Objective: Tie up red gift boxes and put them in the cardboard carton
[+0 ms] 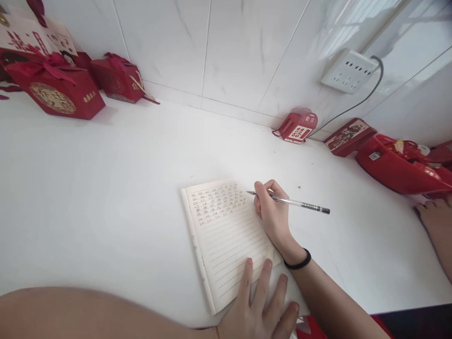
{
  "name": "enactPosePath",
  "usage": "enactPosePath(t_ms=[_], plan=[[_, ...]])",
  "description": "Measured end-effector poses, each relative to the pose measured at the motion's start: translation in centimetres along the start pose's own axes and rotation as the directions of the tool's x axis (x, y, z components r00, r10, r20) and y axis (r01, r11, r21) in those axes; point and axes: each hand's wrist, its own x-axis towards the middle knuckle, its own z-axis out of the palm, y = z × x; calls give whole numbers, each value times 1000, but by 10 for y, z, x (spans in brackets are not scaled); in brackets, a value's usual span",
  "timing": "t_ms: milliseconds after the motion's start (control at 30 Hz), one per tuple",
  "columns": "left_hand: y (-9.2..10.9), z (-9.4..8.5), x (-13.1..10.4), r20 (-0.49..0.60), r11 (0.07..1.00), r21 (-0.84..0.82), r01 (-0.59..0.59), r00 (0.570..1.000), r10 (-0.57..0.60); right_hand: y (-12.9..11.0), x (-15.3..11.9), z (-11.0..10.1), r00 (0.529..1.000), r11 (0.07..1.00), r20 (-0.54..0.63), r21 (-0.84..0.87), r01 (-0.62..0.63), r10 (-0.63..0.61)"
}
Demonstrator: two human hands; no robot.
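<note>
A lined notebook (pixel 233 254) lies open on the white table, its upper lines filled with rows of handwritten numbers. My right hand (pixel 273 212) grips a clear-barrelled pen (pixel 300 203) with a dark end. The pen's tip points left, near the right side of the written rows; whether it touches the paper I cannot tell. A black band circles my right wrist. Spread over the lower part of the page is my left hand (pixel 257 301), its fingers apart and lying flat near the bottom right edge.
Red gift boxes (pixel 67 89) stand at the back left by the tiled wall. A small red box (pixel 298 126), another box and a red basin (pixel 399 165) line the back right. A power strip (pixel 349 70) with a cable hangs above. Another person's hand (pixel 434 214) rests at the far right.
</note>
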Motion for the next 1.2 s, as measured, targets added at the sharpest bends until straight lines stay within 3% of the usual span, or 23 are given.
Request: enactPosePath(t_ms=[167,300,433,600,733,867,933,1000,1100,1200], plan=[[-5,-5,0,8,1000,-3,-26,1000,26,5,18,-11,992,992,-102,-110,62,-73],[-11,-17,3,152,995,-48,-89,984,96,8,27,-18,970,986,-209,-134,94,-121],[-14,-26,6,294,990,-88,-108,947,129,9,32,-21,914,983,-362,-91,162,-184],[-12,-27,6,338,983,-42,-180,923,183,7,35,-25,847,993,-529,66,93,-44],[-5,-30,3,301,992,-85,-92,947,113,2,34,-26,813,986,-577,163,27,73],[-13,-40,11,394,940,-317,125,919,11,-3,24,-23,865,990,-498,142,6,66],[-34,-48,22,443,850,-434,299,892,-88,-6,17,-22,893,993,-447,115,5,48],[-70,-59,34,469,788,-440,431,858,-208,-10,8,-21,916,995,-400,98,-5,44],[-146,-76,39,481,845,-169,507,791,-378,-11,-11,-28,957,1000,-288,15,-25,29],[-228,-97,18,471,832,22,555,728,-498,5,-39,-50,980,982,-171,-170,76,-105]])
